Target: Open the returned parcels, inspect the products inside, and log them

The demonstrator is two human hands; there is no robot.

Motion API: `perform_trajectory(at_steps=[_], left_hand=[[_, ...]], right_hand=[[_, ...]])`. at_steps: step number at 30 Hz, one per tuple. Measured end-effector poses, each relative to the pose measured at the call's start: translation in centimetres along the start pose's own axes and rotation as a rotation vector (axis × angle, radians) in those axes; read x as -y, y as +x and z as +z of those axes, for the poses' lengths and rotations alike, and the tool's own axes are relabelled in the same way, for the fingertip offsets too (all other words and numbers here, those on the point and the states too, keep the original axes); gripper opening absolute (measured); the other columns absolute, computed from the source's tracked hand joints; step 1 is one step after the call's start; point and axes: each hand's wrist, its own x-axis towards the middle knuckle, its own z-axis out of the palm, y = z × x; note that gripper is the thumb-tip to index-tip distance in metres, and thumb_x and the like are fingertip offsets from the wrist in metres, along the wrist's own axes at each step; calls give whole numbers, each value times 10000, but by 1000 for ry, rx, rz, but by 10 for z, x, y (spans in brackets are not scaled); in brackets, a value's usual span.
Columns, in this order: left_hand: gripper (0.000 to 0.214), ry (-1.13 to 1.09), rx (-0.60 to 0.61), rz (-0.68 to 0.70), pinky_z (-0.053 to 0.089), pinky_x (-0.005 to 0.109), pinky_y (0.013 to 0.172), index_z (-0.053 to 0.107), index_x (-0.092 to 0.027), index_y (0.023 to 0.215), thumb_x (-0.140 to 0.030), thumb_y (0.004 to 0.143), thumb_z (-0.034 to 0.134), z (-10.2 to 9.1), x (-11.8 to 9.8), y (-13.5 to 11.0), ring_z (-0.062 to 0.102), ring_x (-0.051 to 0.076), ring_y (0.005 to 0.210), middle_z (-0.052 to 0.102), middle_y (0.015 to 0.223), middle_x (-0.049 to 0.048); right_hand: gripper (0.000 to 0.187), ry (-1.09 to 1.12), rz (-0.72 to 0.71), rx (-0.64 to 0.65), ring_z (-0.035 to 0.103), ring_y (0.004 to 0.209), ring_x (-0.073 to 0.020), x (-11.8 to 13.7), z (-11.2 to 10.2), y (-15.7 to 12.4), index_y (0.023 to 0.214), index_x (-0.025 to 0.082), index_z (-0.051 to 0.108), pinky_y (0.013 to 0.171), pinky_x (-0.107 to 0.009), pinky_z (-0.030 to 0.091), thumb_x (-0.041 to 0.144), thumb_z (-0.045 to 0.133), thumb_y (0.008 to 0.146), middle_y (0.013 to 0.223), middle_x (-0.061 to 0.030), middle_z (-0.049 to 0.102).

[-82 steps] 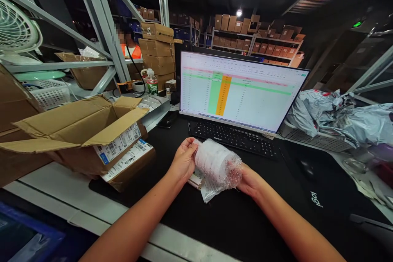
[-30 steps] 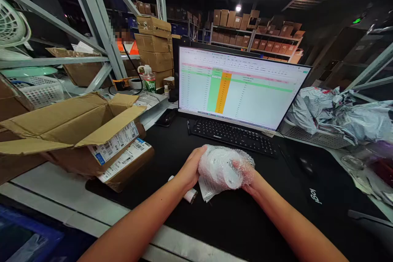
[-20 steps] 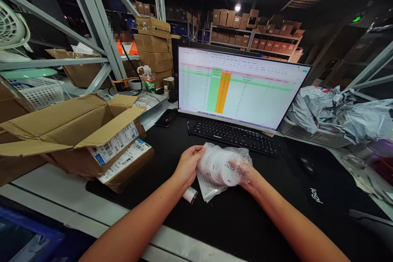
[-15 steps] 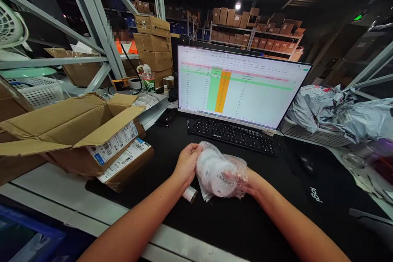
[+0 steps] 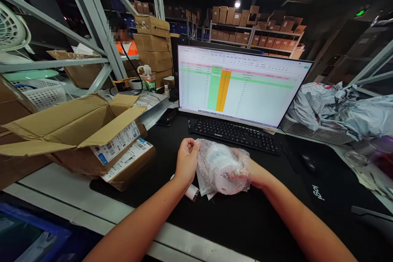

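The person's bare left forearm (image 5: 138,217) and right forearm (image 5: 302,217) angled in from the bottom of the view toward each other, bringing the hands close together. The left hand (image 5: 186,163) stood upright on its edge, with the palm turned inward and the fingers curled. The right hand (image 5: 254,174) reached across lower and flatter, its fingers curved inward and partly covered.

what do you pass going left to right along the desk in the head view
Open cardboard box → left hand → bubble-wrapped bundle → right hand → black computer mouse
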Motion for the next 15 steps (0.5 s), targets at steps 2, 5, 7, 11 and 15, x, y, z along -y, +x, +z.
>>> perform_trajectory(at_steps=[2, 5, 7, 11, 15], left_hand=[[243, 24, 7, 29, 414, 217, 665, 524, -206, 842, -334, 781, 720, -1, -3, 2, 525, 116, 716, 544, 753, -38], [221, 54, 28, 65, 424, 212, 672, 528, -203, 821, -281, 760, 726, -2, -7, 2, 541, 114, 724, 551, 758, -34], [208, 69, 51, 70, 419, 205, 640, 523, -203, 809, -273, 763, 713, -1, -8, -1, 528, 106, 690, 540, 744, -38], [207, 95, 130, 51, 423, 210, 557, 507, -208, 790, -308, 772, 687, 3, -7, -8, 507, 112, 626, 522, 724, -37], [175, 128, 164, 86, 440, 214, 582, 489, -215, 798, -300, 804, 642, 1, -5, -7, 513, 113, 657, 525, 776, -27]], right_hand=[[884, -22, -22, -14, 544, 1270, -364, 9, -18, -1, 1291, 202, 590, 1111, -522, 414, 475, 931, 523, 1358, -131, 604], [841, 42, 15, -8, 562, 1257, -335, 23, -47, -7, 1302, 223, 590, 1091, -486, 442, 434, 919, 557, 1355, -110, 615], [833, 86, 69, -65, 599, 1203, -315, 31, -65, -13, 1296, 234, 588, 1025, -450, 495, 425, 917, 555, 1334, -102, 628], [804, 117, 88, -220, 646, 1109, -287, 37, -99, -23, 1293, 245, 594, 866, -365, 564, 412, 889, 563, 1324, -91, 635], [751, 174, 67, -424, 675, 1076, -295, 33, -138, -35, 1275, 274, 624, 798, -362, 590, 390, 860, 571, 1304, -84, 661]])
